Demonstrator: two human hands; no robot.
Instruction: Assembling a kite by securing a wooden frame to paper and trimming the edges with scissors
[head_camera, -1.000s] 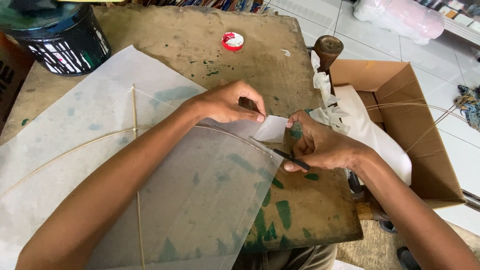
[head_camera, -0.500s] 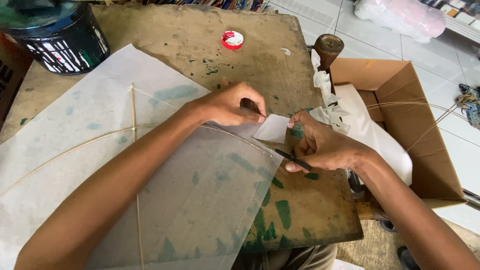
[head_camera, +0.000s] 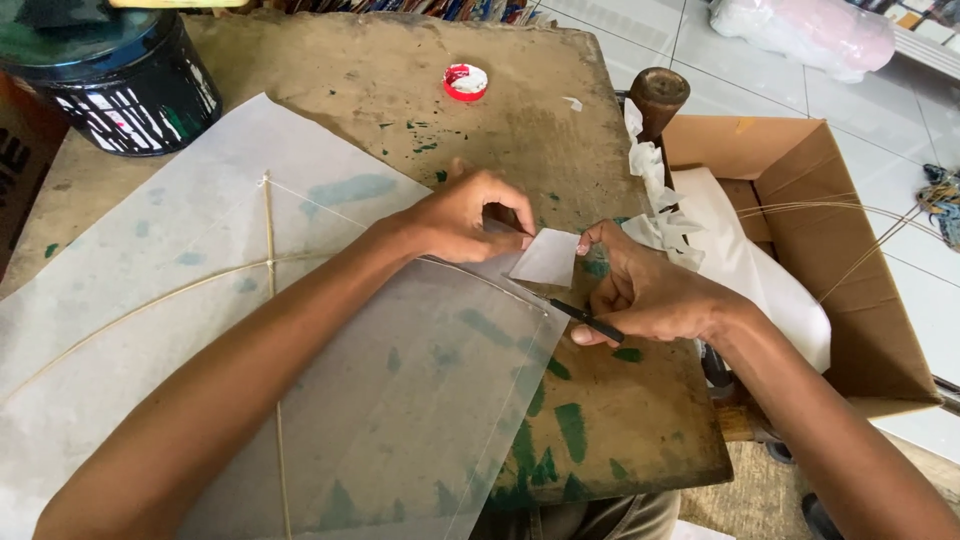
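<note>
Left hand (head_camera: 470, 215) pinches the kite paper (head_camera: 300, 330) corner on the table (head_camera: 400, 90) | right hand (head_camera: 640, 295) grips a small paper patch (head_camera: 548, 258) and thin dark tool (head_camera: 585, 320) | advice: keep paper flat and tight, align patch over the stick end.

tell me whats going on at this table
A person is working on a translucent paper kite with thin stick spars, spread across a worn wooden table. The left hand presses on the kite's corner, while the right hand holds a small white paper flap at that corner, with a thin black tool in its fingers. A black bucket and a small red-and-white lid sit at the far side; an open cardboard box stands to the right.
</note>
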